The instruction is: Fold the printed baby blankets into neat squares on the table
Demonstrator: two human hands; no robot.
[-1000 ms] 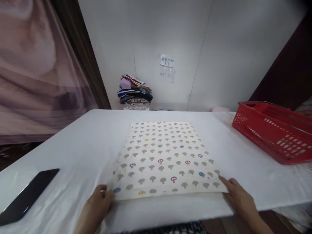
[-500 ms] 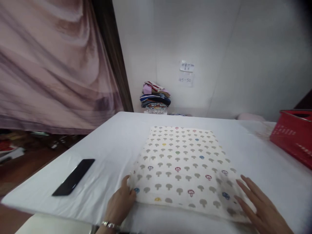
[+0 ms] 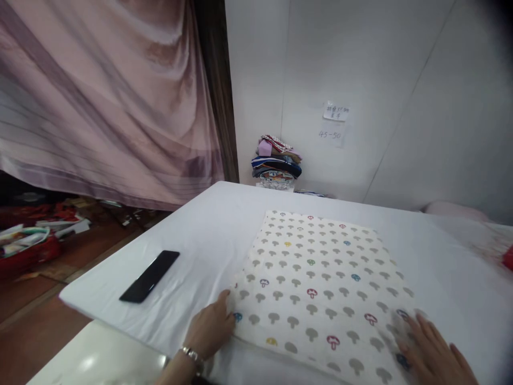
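Observation:
A cream cloth (image 3: 296,272) printed with grey and coloured mushrooms lies spread on the white table (image 3: 200,219). At its near left corner, my left hand (image 3: 210,327), with a bracelet on the wrist, has its thumb and fingers closed on the edge. My right hand (image 3: 435,350) rests over the near right side, fingers apart and slightly blurred, with nothing gripped. The cloth's near right corner runs out of view under that hand.
A flat black object like a phone (image 3: 150,277) lies to the left. Folded fabrics (image 3: 276,163) are stacked at the far edge by the wall, under paper notes (image 3: 334,124). A pink curtain (image 3: 152,96) hangs left. A pale seat (image 3: 100,355) stands below the table.
My view has turned left, so everything appears shifted right and the red box is nearly out of frame. The right hand now reaches further over the cloth's side. My left hand stays at its corner.

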